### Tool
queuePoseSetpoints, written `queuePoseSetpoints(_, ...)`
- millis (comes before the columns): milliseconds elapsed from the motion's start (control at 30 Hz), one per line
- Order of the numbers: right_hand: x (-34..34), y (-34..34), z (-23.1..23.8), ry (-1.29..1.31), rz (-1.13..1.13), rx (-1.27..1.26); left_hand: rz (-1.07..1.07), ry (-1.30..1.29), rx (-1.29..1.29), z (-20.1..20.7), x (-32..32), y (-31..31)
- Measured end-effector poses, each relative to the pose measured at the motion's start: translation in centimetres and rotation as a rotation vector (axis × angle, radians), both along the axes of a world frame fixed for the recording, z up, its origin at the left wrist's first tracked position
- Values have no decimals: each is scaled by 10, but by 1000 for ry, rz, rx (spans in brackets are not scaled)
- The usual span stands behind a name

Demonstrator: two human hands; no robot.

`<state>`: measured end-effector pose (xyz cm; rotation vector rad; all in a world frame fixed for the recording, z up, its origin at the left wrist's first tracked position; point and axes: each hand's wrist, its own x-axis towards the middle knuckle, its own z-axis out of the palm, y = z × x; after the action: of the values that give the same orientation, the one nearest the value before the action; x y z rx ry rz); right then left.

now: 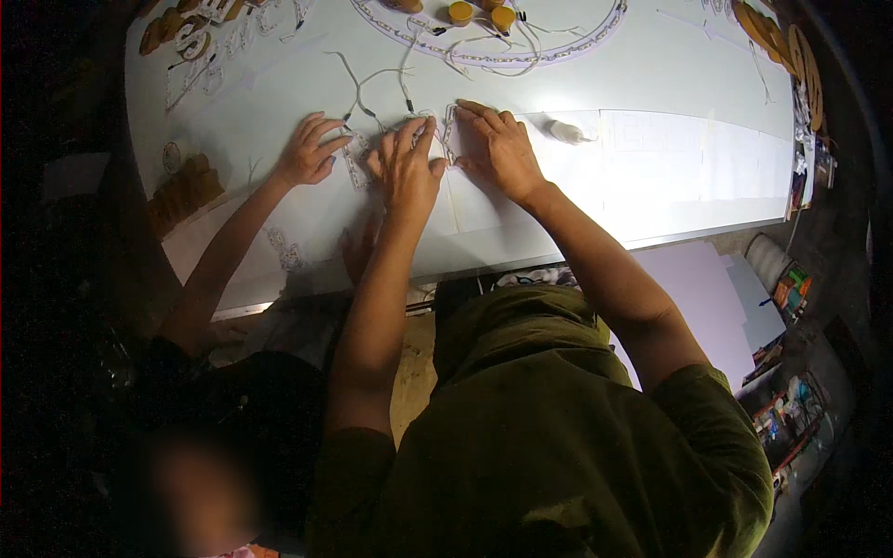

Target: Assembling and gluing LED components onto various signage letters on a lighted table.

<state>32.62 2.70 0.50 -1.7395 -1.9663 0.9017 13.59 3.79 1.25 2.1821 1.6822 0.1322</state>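
Now, left to right across the bench:

Brown shapes: flat brown cut-out pieces (186, 191) lie near the left edge of the board, well apart from the wearer's hands.

Co-worker's hand: a second person's hand (309, 152) reaches in from the lower left and rests on the board, fingers loosely curled, fingertips touching a short strip of small clear light modules (354, 160) just beside the wearer's left hand.

Left hand: the wearer's left hand (407, 167) lies palm down, fingers stretched forward and slightly spread, tips pressing on the chain of small white light modules on thin white wire (437, 126); it is pressing flat, with no pinch that I can see.

Module chain: it sits on the board between the two hands, its wires trailing away toward the far edge.

Right hand: the wearer's right hand (499, 147) is flat too, fingers close together and angled left, tips on the same chain, almost touching the left hand.

Board: the large white glowing panel (670, 167) carries everything and bends with the lens.

Far edge: two round yellow-orange caps (481, 14) stand among loops of wire.

Right rim: a row of flat brown wooden discs (791, 46) lies along the board's far right edge.

Below right: pale sheets of card (716, 298) lean under the board.
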Motion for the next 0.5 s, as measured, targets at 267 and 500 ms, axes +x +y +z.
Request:
queuePoseSetpoints(267, 2, 3, 1, -24, 18, -6, -5, -20, -19, 5, 0, 2)
queuePoseSetpoints(500, 1, 4, 1, -8, 17, -4, -21, -21, 3, 2, -2, 1)
